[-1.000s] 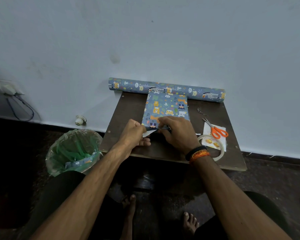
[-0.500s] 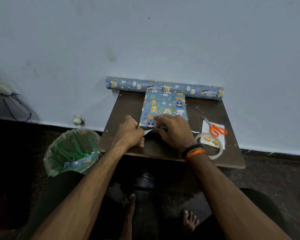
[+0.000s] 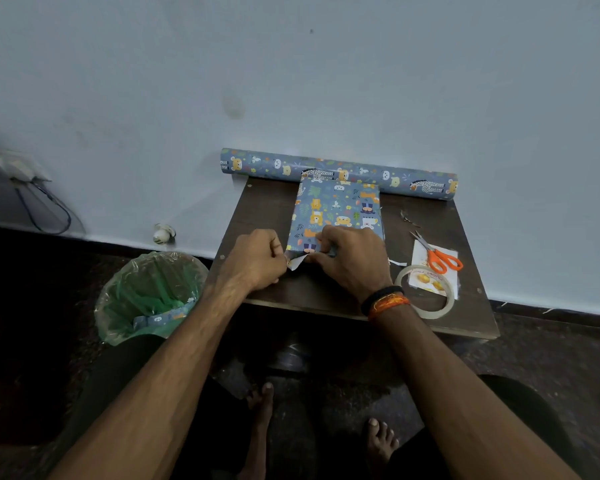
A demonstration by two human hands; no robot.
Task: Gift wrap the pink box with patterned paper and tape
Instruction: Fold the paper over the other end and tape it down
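The flat rectangular box wrapped in blue animal-patterned paper point(image 3: 338, 216) lies at the middle of the small dark brown wooden table point(image 3: 267, 209), its far end touching the long roll of the same blue patterned paper point(image 3: 338, 173) that lies along the pale wall at 12 o'clock; no pink shows through the wrap; the near end is unfinished, with a pointed white-backed paper flap point(image 3: 297, 262) sticking out at the box's 7 o'clock corner. The left hand point(image 3: 257, 259) is clenched at that corner, its fingers curled and its thumb side against the flap, grasping it as far as can be told; the right hand point(image 3: 352, 258) lies over the near edge of the box, fingers bent and pressing the folded paper down, fingertips meeting the flap; a black and orange wristband point(image 3: 385, 301) circles that wrist. At 3 o'clock from the box lie orange-handled scissors point(image 3: 439, 256) on a white printed card point(image 3: 430, 271); a ring of clear tape point(image 3: 425, 292) lies at 4 o'clock, overlapping the card, beside the right wrist. Off the table at 8 o'clock stands a round bin lined with green plastic point(image 3: 149, 296); bare feet show on the dark floor at 6 o'clock.
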